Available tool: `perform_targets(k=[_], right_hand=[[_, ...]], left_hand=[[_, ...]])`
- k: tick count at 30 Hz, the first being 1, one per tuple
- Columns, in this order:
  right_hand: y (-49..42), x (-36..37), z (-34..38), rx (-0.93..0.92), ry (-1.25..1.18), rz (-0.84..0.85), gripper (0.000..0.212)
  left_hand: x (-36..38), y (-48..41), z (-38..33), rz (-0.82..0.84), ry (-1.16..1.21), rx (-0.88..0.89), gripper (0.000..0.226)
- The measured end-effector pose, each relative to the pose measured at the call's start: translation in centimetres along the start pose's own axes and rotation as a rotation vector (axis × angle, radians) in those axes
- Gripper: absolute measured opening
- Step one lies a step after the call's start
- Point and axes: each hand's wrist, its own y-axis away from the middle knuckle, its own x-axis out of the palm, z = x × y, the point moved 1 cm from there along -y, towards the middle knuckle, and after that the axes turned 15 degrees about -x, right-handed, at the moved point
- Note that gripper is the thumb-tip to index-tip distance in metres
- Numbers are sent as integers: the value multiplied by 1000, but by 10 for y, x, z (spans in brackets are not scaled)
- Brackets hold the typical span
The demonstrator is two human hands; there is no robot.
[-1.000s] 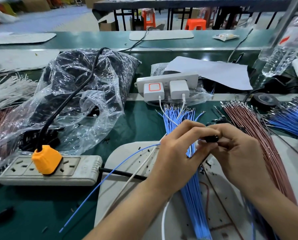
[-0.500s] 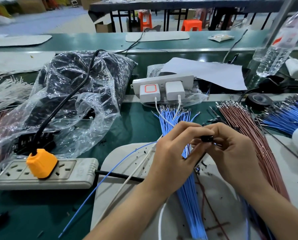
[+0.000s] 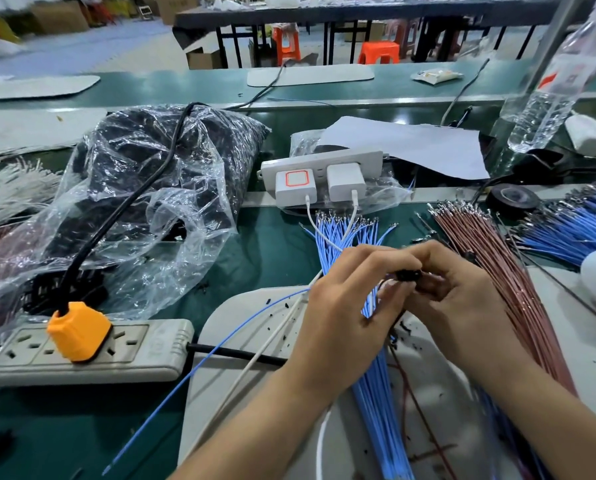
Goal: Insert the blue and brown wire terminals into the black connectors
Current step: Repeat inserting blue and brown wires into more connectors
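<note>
One black connector (image 3: 407,274) is in the air above the work mat, between the two hands, and most of it is hidden by the fingers. The left hand (image 3: 345,306) pinches its left end with curled thumb and forefinger. The right hand (image 3: 463,306) holds it from the other side with the fingers closed tightly around it. One single blue wire (image 3: 220,344) runs from behind the left hand down to the left over the white mat (image 3: 255,403) and the green bench (image 3: 272,244); if the hand grips it, I cannot tell. Under the hands lies one blue wire bundle (image 3: 376,410), the metal terminals pointing away from the person. Just right of it is one brown wire bundle (image 3: 490,271), and further right a second blue bundle (image 3: 573,230). A thin white cable (image 3: 251,367) crosses the mat beside the single wire. There are two power strips: a grey one (image 3: 144,348) at the left with one orange plug (image 3: 78,332), and a white one (image 3: 324,161) behind the wires with two white chargers (image 3: 295,185). A clear plastic bag (image 3: 144,188) of dark parts lies behind the grey strip. One roll of black tape (image 3: 513,197), one sheet of paper (image 3: 411,143) and one water bottle (image 3: 549,98) are at the back right.
</note>
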Motion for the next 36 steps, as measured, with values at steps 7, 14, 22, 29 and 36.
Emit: perform_targets(k=[7, 14, 22, 29, 36], right_hand=[[-3, -5, 9, 99, -349, -128, 12], [-3, -5, 10, 95, -330, -135, 9], [-4, -3, 15, 31, -257, -115, 18], [-5, -2, 16, 17, -264, -48, 16], [-5, -4, 6, 138, -413, 0, 15]], left_hand=[[-1, -1, 3, -51, -68, 4, 16], [-2, -2, 1, -58, -105, -42, 25], [-3, -4, -2, -46, -96, -90, 19], [-4, -4, -1, -52, -117, -82, 14], [-6, -6, 4, 31, 104, -218, 21]])
